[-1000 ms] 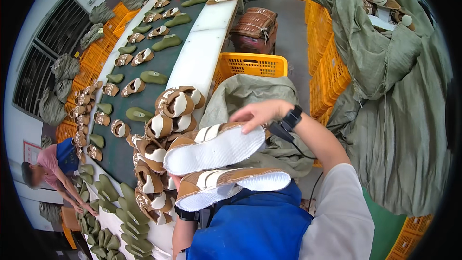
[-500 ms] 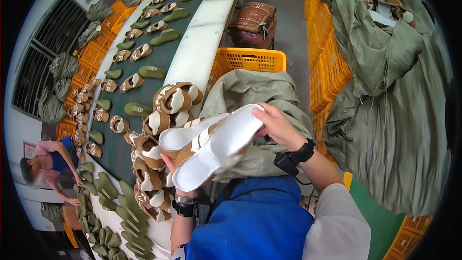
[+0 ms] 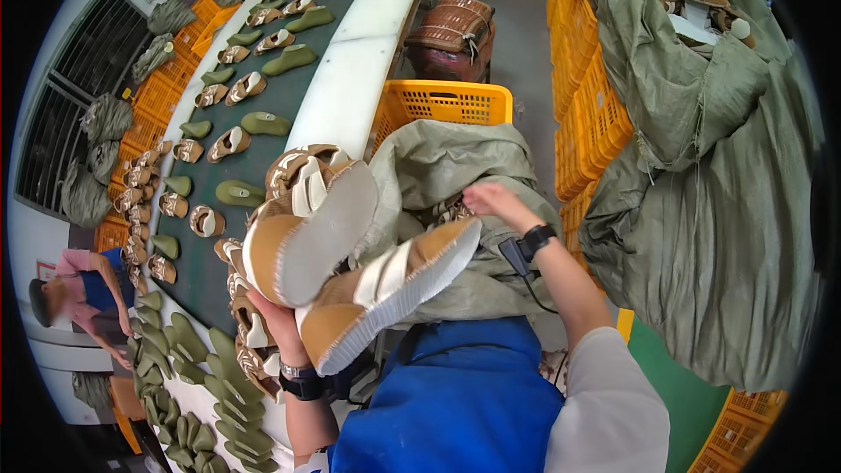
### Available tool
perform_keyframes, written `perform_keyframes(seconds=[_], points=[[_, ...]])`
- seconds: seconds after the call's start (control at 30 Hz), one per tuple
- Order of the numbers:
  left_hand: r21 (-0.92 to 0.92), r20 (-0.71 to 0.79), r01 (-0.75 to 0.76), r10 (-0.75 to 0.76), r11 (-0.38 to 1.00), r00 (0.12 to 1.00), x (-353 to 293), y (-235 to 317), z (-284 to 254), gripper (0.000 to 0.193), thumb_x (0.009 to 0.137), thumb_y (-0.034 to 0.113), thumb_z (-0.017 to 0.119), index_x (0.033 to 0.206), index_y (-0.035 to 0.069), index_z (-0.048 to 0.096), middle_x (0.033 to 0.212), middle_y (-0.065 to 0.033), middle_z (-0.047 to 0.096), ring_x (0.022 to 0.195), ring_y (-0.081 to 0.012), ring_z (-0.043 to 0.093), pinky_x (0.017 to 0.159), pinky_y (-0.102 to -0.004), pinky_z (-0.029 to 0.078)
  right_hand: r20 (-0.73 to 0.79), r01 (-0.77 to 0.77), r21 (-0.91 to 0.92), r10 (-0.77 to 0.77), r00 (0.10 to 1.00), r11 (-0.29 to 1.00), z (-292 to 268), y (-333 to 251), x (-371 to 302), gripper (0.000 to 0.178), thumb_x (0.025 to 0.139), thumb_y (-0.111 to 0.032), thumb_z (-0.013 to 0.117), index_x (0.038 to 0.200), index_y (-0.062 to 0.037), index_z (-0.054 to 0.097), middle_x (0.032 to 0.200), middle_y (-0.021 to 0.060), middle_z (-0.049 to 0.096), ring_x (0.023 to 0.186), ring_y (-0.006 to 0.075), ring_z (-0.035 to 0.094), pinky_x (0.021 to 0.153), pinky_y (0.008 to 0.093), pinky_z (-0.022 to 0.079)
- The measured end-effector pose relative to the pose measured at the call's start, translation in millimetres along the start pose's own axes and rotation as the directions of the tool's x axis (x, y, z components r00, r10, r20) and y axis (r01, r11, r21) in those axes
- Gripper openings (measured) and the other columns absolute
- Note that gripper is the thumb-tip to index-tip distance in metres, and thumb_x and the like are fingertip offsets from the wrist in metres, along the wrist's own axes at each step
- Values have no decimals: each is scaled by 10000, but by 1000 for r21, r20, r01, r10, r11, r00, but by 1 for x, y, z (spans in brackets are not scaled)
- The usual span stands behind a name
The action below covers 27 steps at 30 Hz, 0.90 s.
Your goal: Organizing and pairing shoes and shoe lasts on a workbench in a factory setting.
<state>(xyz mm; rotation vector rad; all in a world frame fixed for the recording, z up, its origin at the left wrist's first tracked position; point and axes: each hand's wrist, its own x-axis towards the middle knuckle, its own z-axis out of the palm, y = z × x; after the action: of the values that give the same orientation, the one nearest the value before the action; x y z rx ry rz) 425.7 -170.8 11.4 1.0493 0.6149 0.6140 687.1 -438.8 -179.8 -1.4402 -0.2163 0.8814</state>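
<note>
Two brown-white shoes (image 3: 394, 285) in left grip (image 3: 280, 326), apparently bunched to leave right grip (image 3: 498, 202) free | holding right grip at sack (image 3: 422, 147) mouth | cannot tell if pinching inner shoe (image 3: 453, 208) just beside

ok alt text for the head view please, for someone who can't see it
The wearer's left hand holds two brown-and-cream shoes, pale undersides showing; the right hand is over grey-green cloth draped in a yellow crate. At left, more shoes and green lasts line a dark belt, with a co-worker beyond.
</note>
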Motion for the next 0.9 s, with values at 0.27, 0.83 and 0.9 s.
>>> perform_keyframes(seconds=[0.27,0.83,0.9], points=[[846,531,-481,-279,231,800,-30,-66,9,393,804,392,638,706,11,637,583,-210,555,550,-366,569,503,-402,462,215,209,-977,199,956,54,48,81,-8,190,703,-115,552,837,-37,661,904,150,650,882,335,604,718,414,504],[514,71,278,-364,811,929,-21,-63,-34,368,949,299,458,928,-41,598,814,-82,645,705,-120,603,652,-254,483,-44,52,-128,-58,997,990,-36,-98,-6,303,836,-189,648,1025,46,615,912,67,654,813,119,608,741,250,485],[291,97,488,-533,823,841,-13,-59,-32,422,955,342,432,1009,-52,574,884,-109,650,764,-158,625,697,-276,497,-19,87,115,-86,996,989,-46,-101,-23,317,879,-227,598,1058,34,589,959,67,644,837,112,609,770,255,484]])
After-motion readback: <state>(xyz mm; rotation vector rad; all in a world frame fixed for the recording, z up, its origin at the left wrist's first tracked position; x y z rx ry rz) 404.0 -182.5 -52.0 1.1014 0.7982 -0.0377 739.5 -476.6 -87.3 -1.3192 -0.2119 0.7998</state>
